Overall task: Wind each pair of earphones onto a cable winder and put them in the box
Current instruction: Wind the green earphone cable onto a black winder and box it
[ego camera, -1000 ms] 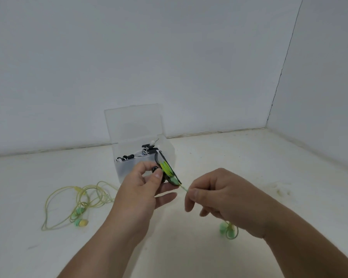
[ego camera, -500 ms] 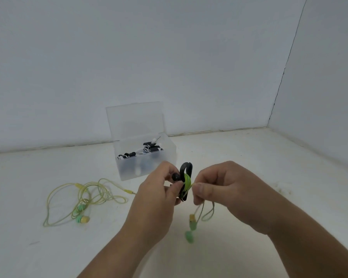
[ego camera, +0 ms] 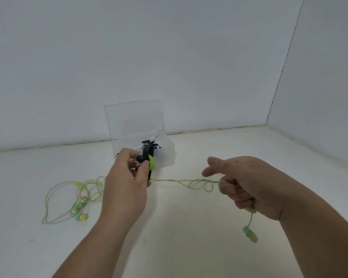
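One cable (ego camera: 179, 180), seemingly taut: left fingers (ego camera: 144, 167) pinch winder (ego camera: 148, 152) before box (ego camera: 169, 155) edge; right fingers (ego camera: 227, 185) grip it, well apart.

This seems to be a simple corner set up for recording handwork, more like a small studio or lab than a home. Two plain whitish wall panels (ego camera: 149, 57) meet at a thin dark vertical seam (ego camera: 284, 65) on the right. They stand directly on a flat off-white worktop (ego camera: 209, 247), with a rough dark joint line (ego camera: 48, 146) along their foot.
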The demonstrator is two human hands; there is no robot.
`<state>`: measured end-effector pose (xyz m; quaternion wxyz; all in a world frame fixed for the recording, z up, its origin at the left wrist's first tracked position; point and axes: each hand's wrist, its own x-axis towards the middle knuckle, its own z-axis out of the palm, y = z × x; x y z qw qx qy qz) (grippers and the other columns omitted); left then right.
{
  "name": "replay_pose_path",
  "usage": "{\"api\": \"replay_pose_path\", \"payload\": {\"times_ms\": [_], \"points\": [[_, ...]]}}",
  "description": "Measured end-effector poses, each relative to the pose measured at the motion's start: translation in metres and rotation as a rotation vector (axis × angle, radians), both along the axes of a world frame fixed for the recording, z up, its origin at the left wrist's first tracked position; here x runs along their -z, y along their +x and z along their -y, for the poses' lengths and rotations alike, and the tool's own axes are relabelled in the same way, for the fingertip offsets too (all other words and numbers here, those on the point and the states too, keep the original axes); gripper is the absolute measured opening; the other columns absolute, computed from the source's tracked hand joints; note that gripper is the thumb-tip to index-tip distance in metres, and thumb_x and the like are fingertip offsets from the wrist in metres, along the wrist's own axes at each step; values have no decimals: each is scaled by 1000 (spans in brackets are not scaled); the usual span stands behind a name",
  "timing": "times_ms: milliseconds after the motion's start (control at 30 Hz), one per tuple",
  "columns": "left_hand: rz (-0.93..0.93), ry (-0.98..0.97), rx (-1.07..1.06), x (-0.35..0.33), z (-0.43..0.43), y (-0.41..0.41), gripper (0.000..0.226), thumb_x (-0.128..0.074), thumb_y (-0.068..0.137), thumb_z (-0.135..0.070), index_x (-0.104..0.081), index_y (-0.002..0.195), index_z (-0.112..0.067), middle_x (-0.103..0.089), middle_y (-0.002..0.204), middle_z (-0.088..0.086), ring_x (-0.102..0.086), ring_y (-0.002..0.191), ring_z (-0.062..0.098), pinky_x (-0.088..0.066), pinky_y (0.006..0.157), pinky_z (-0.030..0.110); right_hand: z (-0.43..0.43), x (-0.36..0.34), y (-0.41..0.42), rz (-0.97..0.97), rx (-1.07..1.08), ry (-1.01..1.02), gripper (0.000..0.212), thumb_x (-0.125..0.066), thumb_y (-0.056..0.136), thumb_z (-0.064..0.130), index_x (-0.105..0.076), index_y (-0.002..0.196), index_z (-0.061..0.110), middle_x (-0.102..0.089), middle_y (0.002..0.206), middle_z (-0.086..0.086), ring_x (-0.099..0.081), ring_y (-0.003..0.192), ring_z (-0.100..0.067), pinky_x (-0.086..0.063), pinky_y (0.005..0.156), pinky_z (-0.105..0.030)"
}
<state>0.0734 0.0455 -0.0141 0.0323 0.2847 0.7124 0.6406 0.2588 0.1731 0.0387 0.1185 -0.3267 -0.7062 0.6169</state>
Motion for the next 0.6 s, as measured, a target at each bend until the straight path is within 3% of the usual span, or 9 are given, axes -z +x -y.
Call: {"api": "replay_pose_path", "payload": {"times_ms": [167, 300, 433, 533, 600], "points": [[-40, 35, -166, -1, 4, -14, 17, -58, 98, -21, -51, 85, -31, -67, 79, -7, -72, 69, 25, -47, 61, 34, -10, 1, 10, 73, -61, 123, 12, -73, 85, 11, -70, 87, -1, -47, 49, -3, -30, 41, -14, -24, 46, -26], [-63, 53, -231, 0, 6, -21, 17, -58, 97, -23, -51, 87, -35, -68, 86, -8, -72, 75, 25, -50, 60, 40, -15, 5, 10, 117, -37, 184, 28, -60, 97, 20, -69, 74, 8, -52, 55, -3, -43, 46, -16, -33, 46, -27], [-59, 83, -290, -2, 9, -25, 9, -56, 98, -22, -52, 95, -29, -66, 88, -11, -72, 78, 28, -54, 76, 45, -22, 6, 9, -6, 111, 132, 39, -54, 101, 23, -63, 65, 10, -57, 63, -8, -59, 59, -21, -51, 75, -39], [-32, 120, -334, -4, 10, -27, 4, -54, 99, -22, -51, 99, -25, -63, 89, -12, -72, 77, 26, -49, 70, 37, -27, 7, 10, -48, 241, 114, 45, -55, 101, 30, -55, 61, 10, -46, 51, -2, -52, 52, -21, -52, 80, -42], [-38, 125, -327, -4, 10, -26, 3, -54, 99, -22, -52, 100, -24, -63, 89, -12, -72, 76, 26, -50, 72, 38, -30, 11, 9, 14, 319, 211, 52, -56, 99, 38, -50, 55, 11, -39, 45, 0, -45, 43, -18, -52, 78, -43]]}}
